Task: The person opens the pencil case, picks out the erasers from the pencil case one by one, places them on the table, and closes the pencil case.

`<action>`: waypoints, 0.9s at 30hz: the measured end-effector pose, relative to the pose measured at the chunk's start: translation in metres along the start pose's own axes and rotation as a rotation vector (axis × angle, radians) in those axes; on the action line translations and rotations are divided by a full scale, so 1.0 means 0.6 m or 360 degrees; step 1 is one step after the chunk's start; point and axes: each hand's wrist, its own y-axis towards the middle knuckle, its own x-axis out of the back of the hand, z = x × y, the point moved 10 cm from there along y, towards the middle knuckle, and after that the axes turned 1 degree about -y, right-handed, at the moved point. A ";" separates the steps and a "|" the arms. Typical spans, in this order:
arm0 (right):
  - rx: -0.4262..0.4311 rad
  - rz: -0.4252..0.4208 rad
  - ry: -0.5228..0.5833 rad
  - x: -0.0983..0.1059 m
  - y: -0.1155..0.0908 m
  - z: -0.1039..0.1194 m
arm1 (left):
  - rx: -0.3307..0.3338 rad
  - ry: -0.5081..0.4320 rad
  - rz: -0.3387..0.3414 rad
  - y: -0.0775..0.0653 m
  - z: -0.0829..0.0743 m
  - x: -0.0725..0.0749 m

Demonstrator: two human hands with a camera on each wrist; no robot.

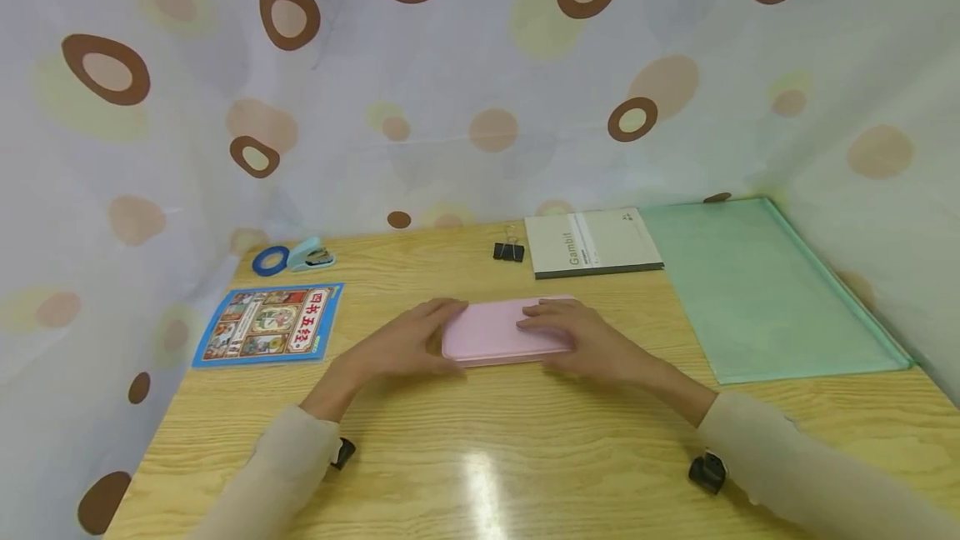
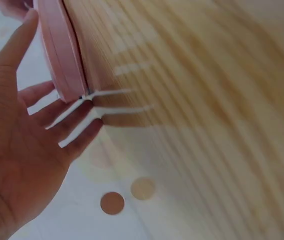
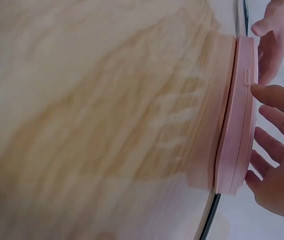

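Observation:
A flat pink case (image 1: 502,332) with rounded edges lies on the wooden table between my two hands. My left hand (image 1: 408,340) is at its left end; in the left wrist view, its fingers (image 2: 74,120) are spread and nearly straight beside the end of the case. My right hand (image 1: 588,340) reaches over the right end with fingers on the lid. The right wrist view shows the right thumb (image 3: 274,97) at the upper front edge, close to a small rectangular tab (image 3: 247,76) on the case's side.
At the left lies a blue-bordered booklet (image 1: 270,323), with a blue tape roll (image 1: 258,263) and a light-blue stapler (image 1: 309,255) behind it. A black binder clip (image 1: 508,252) and a notebook (image 1: 596,244) sit at the back. A pale green mat (image 1: 765,290) covers the right side.

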 end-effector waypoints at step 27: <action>0.0085 -0.0042 -0.0322 -0.010 0.029 0.013 | 0.0052 0.0274 0.0010 0.024 -0.022 0.000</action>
